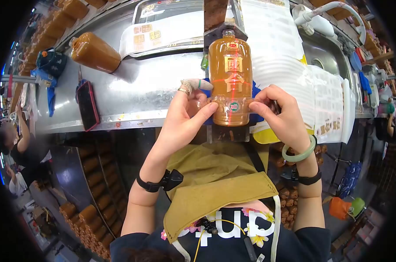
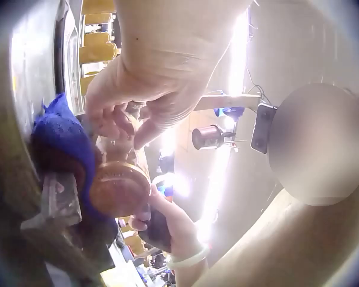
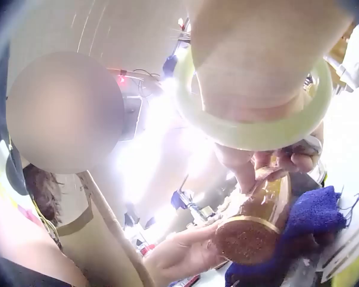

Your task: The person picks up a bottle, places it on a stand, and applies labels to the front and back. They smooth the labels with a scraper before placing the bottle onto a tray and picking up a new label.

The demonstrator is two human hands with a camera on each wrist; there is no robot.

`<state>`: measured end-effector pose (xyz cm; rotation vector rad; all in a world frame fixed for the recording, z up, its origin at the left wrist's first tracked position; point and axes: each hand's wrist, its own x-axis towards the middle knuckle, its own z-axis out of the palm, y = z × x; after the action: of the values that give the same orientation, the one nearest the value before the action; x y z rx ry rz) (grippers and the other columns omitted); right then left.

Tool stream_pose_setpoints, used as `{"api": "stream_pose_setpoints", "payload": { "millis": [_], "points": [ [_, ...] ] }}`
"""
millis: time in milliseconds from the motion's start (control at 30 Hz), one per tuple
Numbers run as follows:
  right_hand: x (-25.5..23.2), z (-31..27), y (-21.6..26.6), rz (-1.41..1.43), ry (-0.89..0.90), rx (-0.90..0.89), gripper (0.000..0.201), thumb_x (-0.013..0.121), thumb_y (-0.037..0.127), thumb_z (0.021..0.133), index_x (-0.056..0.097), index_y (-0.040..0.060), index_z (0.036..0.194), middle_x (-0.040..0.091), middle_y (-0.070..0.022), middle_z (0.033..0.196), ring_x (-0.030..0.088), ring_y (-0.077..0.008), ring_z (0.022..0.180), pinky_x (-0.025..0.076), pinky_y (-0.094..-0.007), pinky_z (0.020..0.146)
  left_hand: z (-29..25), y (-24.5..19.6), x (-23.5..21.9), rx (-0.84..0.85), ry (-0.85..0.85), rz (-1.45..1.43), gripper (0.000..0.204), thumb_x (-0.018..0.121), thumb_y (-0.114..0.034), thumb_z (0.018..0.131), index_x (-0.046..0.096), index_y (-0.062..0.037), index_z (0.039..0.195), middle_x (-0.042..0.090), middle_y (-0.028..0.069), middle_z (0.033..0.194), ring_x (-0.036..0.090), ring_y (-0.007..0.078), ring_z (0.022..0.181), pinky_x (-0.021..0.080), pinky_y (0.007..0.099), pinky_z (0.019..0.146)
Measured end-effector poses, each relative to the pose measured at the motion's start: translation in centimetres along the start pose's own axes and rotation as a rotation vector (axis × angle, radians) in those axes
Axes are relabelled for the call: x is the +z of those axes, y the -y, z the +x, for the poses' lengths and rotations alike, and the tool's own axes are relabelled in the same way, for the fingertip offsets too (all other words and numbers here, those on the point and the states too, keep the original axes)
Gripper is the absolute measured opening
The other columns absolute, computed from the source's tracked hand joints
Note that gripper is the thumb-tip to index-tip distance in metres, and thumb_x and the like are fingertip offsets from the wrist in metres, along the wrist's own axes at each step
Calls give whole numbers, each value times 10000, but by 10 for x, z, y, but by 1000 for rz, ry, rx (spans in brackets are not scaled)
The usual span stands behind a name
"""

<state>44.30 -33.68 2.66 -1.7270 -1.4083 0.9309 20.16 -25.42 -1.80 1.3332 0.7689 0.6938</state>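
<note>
A glossy brown bottle (image 1: 231, 65) with gold characters lies on a support padded with blue cloth (image 2: 63, 134), its neck pointing away; red light lines cross it. A round green mark (image 1: 234, 106) shows near its base. The left hand (image 1: 185, 113), with covers on a finger, grips the bottle's left side, thumb on the front near the base. At the opposite side, the right hand (image 1: 283, 113) touches the bottle with thumb and fingertip, while its curled fingers hold a small dark object (image 3: 308, 145). What that object is cannot be told.
Another brown bottle (image 1: 95, 52) lies on the metal counter at the left, near a red-edged phone (image 1: 88, 105). Behind stands a tray with gold labels (image 1: 155, 35). White label sheets (image 1: 272, 48) and a sink (image 1: 322, 54) are at the right.
</note>
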Motion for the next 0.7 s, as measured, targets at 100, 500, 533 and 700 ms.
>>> {"api": "stream_pose_setpoints", "payload": {
  "millis": [100,500,533,700],
  "points": [
    [4,-1,-7,35,-7,4,113,760,119,916,727,13,934,628,-39,807,492,-129,697,409,-291,658,-1,3,4,26,-13,-150,354,653,-75,1044,525,-22,1370,551,-13,1017,539,69,939,480,259,864],
    [10,-1,-24,184,10,27,125,709,122,970,684,-1,974,625,-6,878,484,-79,736,406,-254,671,-4,3,2,-90,-76,-116,295,592,-237,1101,600,10,1262,683,59,1050,650,127,916,557,318,850],
    [10,-1,-25,204,9,28,129,706,124,974,682,-2,976,623,-6,876,483,-78,737,406,-252,673,-3,5,3,-95,-87,-134,295,618,-238,1089,605,13,1244,685,61,1054,653,126,910,560,316,841],
    [12,-2,-24,218,5,55,131,710,128,976,683,0,980,615,0,872,478,-73,737,403,-249,672,-2,3,0,-217,-132,-515,282,724,-120,1013,616,10,1239,690,52,1034,659,119,911,564,305,831]
  ]
}}
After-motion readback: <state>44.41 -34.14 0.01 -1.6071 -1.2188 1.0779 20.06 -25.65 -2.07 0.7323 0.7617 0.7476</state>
